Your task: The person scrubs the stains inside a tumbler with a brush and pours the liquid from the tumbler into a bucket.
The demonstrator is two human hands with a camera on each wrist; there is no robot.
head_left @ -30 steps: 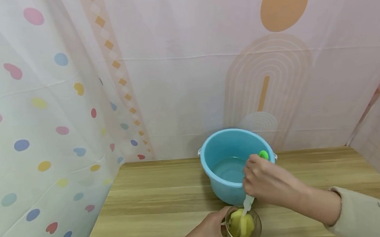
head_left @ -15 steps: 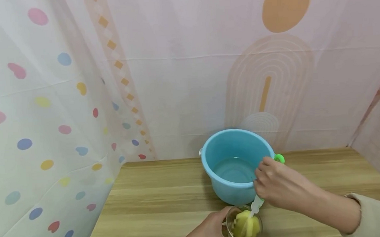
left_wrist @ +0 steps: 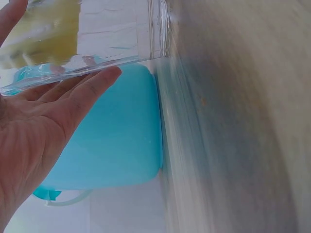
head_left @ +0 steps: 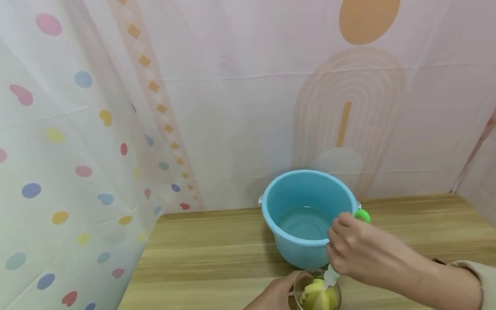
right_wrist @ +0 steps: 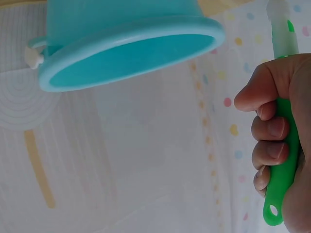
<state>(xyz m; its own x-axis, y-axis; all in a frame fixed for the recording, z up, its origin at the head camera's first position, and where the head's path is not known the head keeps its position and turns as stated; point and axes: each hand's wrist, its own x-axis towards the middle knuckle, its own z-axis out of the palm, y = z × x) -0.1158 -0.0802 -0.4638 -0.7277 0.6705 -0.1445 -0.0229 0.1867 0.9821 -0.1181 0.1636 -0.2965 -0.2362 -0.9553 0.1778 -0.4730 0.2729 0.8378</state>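
Left hand [head_left: 269,301] grips cup [left_wrist: 114,29] — right hand [head_left: 360,250] grips green handle [right_wrist: 281,187], near bucket rim [right_wrist: 129,33].

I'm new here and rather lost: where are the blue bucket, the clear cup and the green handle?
Blue bucket [head_left: 301,255], head view: front outer wall.
Clear cup [left_wrist: 114,31], left wrist view: side wall.
Green handle [right_wrist: 283,177], right wrist view: middle of grip.

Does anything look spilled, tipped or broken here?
Nothing stands out. The bucket stands upright with liquid inside, the left hand holds the cup with the yellow stuff inside, and the right hand grips the green handle. I see no spill or crack, though parts are hidden.
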